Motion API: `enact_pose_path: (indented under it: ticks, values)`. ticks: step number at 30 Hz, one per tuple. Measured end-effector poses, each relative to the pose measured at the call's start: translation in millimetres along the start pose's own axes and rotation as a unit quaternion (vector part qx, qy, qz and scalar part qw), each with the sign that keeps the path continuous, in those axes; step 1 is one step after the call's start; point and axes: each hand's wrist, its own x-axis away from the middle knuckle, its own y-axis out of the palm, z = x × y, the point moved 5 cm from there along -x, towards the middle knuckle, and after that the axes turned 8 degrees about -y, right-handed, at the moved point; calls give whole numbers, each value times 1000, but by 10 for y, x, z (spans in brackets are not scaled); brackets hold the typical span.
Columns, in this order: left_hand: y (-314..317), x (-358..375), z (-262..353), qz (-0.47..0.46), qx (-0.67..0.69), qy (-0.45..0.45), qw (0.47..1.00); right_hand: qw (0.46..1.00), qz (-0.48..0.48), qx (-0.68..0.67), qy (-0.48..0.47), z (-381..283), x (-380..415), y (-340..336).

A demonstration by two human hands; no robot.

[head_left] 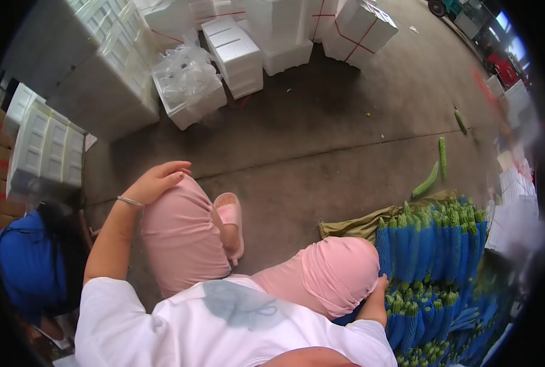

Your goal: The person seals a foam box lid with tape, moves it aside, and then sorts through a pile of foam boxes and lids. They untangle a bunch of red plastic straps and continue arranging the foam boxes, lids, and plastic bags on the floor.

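Note:
My left hand lies flat over my left knee, fingers stretched and holding nothing. A thin bracelet circles that wrist. My right hand hangs beside my right knee, next to the stacked gourds, and its fingers are mostly hidden. Long green gourds in blue sleeves lie in packed rows at my right, their bare green ends showing. A second row of sleeved gourds lies nearer to me. An olive cloth lies along the far edge of the pile.
Two unsleeved gourds lie on the concrete floor beyond the pile, another gourd farther off. White foam boxes stand ahead, one box topped with clear plastic bags. A person in blue is at left.

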Motion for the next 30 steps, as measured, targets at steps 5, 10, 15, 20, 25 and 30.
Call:
enact_pose_path:
  ticks: [5,10,15,20,25,30]
  values:
    - [-89,350,-208,-3,-7,30,1000,945,-89,-105,-296,-1276,339,-148]
    - [-88,852,-93,80,-133,194,969,835,-388,-307,-239,-2849,2075,-684]
    - [-227,950,-292,95,-160,264,946,812,-498,-250,-176,-3274,3027,-611]
    - [-740,-27,-599,-6,-61,72,996,765,-546,-285,-186,-3652,3843,-672]
    - [-1222,-1721,-820,143,-275,149,939,663,-606,-108,-426,-4679,4044,-432]
    - [-1619,-3084,-1097,245,-410,66,876,663,-521,-94,-530,-7116,3836,698]
